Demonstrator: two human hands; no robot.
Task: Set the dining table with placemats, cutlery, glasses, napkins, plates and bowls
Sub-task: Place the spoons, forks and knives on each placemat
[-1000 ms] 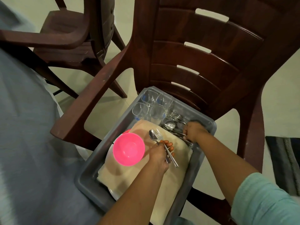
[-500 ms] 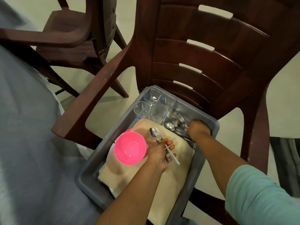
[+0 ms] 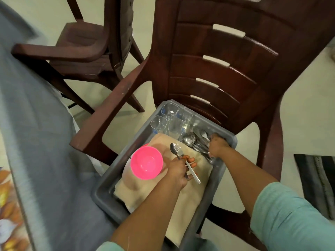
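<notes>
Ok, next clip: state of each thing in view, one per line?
left hand: gripping a spoon and fork
right hand: down in the loose cutlery; grip unclear
pink bowl: upright, empty, on the beige cloth
glasses: upright, empty, in bin corner
grey bin: resting on the chair

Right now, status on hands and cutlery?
Left hand grips a spoon and fork over the cloth. Right hand down in the loose cutlery at the tub corner, grip unclear. Glasses and pink bowl close by.
</notes>
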